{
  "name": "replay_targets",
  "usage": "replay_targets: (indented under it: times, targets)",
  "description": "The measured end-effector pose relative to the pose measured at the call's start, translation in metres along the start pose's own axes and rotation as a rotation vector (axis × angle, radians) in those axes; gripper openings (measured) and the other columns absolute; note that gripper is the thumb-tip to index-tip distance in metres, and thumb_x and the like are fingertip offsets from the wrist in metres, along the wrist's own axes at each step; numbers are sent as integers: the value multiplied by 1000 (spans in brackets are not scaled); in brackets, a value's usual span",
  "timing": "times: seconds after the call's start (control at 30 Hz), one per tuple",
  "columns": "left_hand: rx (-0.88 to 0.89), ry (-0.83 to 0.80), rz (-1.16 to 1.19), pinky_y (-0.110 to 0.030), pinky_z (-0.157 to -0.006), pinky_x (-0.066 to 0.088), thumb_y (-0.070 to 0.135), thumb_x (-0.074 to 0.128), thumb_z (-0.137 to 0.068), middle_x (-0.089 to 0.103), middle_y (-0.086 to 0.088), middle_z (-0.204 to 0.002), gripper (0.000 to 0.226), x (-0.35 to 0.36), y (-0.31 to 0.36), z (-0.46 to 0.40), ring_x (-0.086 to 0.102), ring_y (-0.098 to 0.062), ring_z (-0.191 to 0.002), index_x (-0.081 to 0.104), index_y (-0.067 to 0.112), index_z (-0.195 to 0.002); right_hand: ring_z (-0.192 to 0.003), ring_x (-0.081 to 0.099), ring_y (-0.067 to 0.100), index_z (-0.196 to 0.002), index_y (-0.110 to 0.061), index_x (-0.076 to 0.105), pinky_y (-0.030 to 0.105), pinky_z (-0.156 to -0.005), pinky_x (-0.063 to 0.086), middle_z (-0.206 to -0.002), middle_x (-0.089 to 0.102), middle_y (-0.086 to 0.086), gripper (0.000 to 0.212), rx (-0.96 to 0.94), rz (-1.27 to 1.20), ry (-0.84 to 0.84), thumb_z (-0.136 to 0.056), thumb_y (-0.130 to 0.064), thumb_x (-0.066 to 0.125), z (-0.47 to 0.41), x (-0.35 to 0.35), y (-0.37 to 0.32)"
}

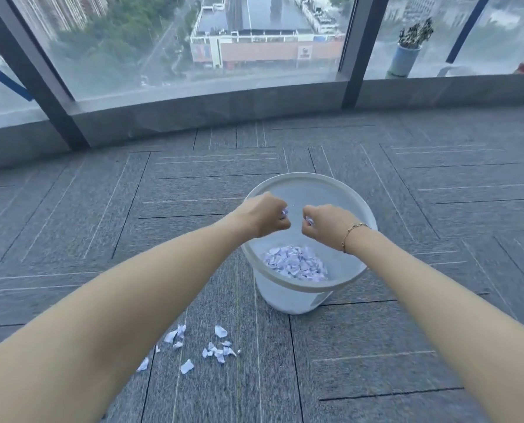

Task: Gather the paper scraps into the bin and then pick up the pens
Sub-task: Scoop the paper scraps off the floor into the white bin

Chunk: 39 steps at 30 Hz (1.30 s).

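- Round white plastic bin (297, 286) stands on grey carpet floor (376, 346), part-filled with pale torn paper scraps.
- Left hand (265, 213) and right hand (323, 222): each fisted around scraps, over bin.
- Loose scraps (215, 351) near bin: release, then collect; no pens visible.

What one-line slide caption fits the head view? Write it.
Both hands hold paper scraps over the bin.

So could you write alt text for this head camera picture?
Two hands, left and right, each clutch paper scraps over a white bin partly filled with scraps. More scraps lie on the grey carpet before it, by a window.
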<state>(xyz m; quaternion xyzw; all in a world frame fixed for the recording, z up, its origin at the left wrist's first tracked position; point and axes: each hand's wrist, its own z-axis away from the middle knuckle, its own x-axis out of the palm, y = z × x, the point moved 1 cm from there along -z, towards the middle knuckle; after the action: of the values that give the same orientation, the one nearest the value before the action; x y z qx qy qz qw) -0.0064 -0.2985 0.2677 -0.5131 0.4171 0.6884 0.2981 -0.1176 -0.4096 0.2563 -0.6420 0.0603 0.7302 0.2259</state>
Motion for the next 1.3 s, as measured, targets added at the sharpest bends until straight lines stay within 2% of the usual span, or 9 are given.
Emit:
replay_targets:
  times: [0.13, 0.3, 0.4, 0.5, 0.73, 0.87, 1.0, 1.13, 1.3]
  targets:
    - [-42, -23, 23, -25, -51, 31, 23, 48, -79, 45, -5, -57, 20, 18, 1, -15, 42, -30, -60, 47, 12, -63, -74, 47, 27, -95, -10, 50, 30, -62, 34, -98, 62, 15, 23, 63, 18, -81, -94, -26, 34, -6, 10, 11]
    - [-67, -40, 50, -28, -54, 31, 17, 49, -84, 34, -5, -54, 35, 40, 1, -22, 38, -32, -64, 32, 12, -53, -82, 51, 28, -77, -15, 45, 28, -68, 34, -102, 62, 15, 32, 133, -24, -127, -97, -31, 28, -9, 21, 19]
    - [-61, -116, 139, -33, -74, 47, 15, 57, -87, 51, -12, -89, 11, 49, -1, -24, 59, -34, -86, 59, 5, -88, -96, 55, 29, -65, -17, 44, 30, -71, 36, -92, 57, 16, 42, 149, -93, -122, -97, -38, 28, -14, 22, 19]
    - [-45, -165, 157, -37, -91, 46, 10, 57, -88, 44, -16, -122, 38, 55, -3, -23, 59, -34, -101, 51, 10, -125, -106, 50, 31, -87, -11, 57, 35, -85, 42, -105, 53, 16, 32, 134, -103, -137, -95, -35, 38, -16, 20, 19]
    - [-114, 71, -68, -31, -60, 36, 9, 40, -93, 63, -19, -96, 21, 45, 9, -12, 61, -38, -84, 58, -1, -88, -103, 56, 31, -104, -11, 63, 36, -87, 45, -109, 61, 14, 28, 77, -115, -41, -95, -17, 38, -13, 19, 12]
    - [-40, -59, -35, -37, -81, 44, 7, 40, -90, 53, -19, -114, 28, 45, 4, -5, 54, -36, -103, 61, 3, -109, -98, 49, 26, -131, -17, 45, 32, -82, 45, -116, 53, 12, 44, 94, -86, -151, -92, 0, 33, -7, 23, 12]
    - [-18, -313, 29, -37, -113, 23, 0, 38, -88, 22, -16, -149, 54, 45, -1, 7, 24, -29, -138, 38, 15, -140, -134, 30, 31, -137, -14, 36, 43, -108, 31, -148, 29, 11, 45, 122, 100, -229, -92, -11, 39, 0, 26, 12]
    - [60, -152, -59, -42, -114, 21, 14, 41, -94, 39, -9, -144, 42, 32, -1, 16, 37, -26, -132, 43, 21, -136, -126, 45, 24, -130, -19, 49, 38, -108, 28, -136, 51, 7, 37, 104, 115, -138, -97, -28, 35, 9, 9, 6]
    - [21, -24, -277, -55, -116, -4, 43, 30, -96, 14, -10, -156, 54, 14, -13, 38, 1, -28, -146, 22, 24, -146, -143, 11, 27, -141, -19, 34, 40, -115, 18, -156, 10, 13, 49, 51, 64, -174, -96, -40, 37, 21, 1, -12]
